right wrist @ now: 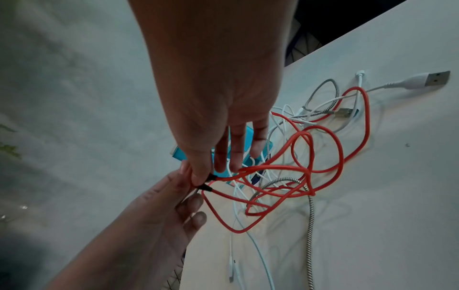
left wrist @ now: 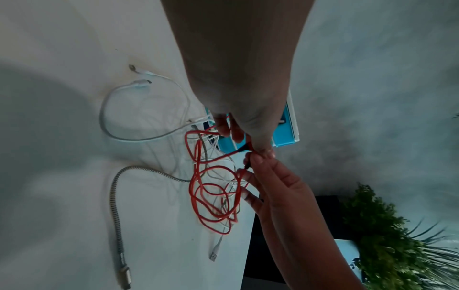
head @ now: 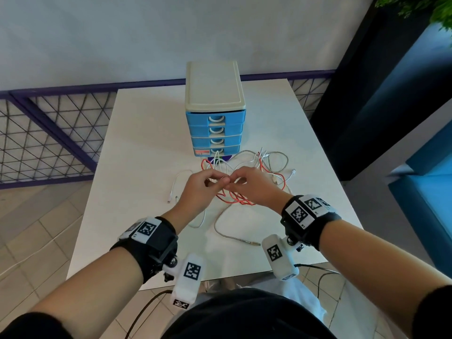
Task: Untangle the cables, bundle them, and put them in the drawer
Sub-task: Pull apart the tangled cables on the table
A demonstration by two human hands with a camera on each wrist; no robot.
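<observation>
Both hands meet fingertip to fingertip over the tangle on the bench (head: pixel 137 133). Left hand (head: pixel 200 185) pinches one dark-collared end of the red cable (right wrist: pixel 325 129) between thumb and forefinger, other fingers loosely curled. Right hand (head: pixel 252 185) pinches the other red end the same way, its remaining fingers hanging straighter. The two ends sit almost touching, likely paired so the red cable can be pulled free as one doubled length and then coiled.

The rest of the red cable drops from the hands in several loose loops, lying under and just beyond the right hand, still crossing the other leads. A braided silver cable (left wrist: pixel 116 206) threads through those loops and runs back toward the person, its metal plug lying near the right wrist. White cables (left wrist: pixel 104 121) lie partly in the heap; one arcs out to the left of the left hand with two small plugs at its end, another ends in a USB plug past the right hand.

The blue drawer unit (head: pixel 215 133) stands just beyond the hands, right behind the tangle, all four drawers closed. Judging by this, untangling is at an early stage: nothing bundled, nothing stored. Lifting the red ends may drag the braided cable along.
</observation>
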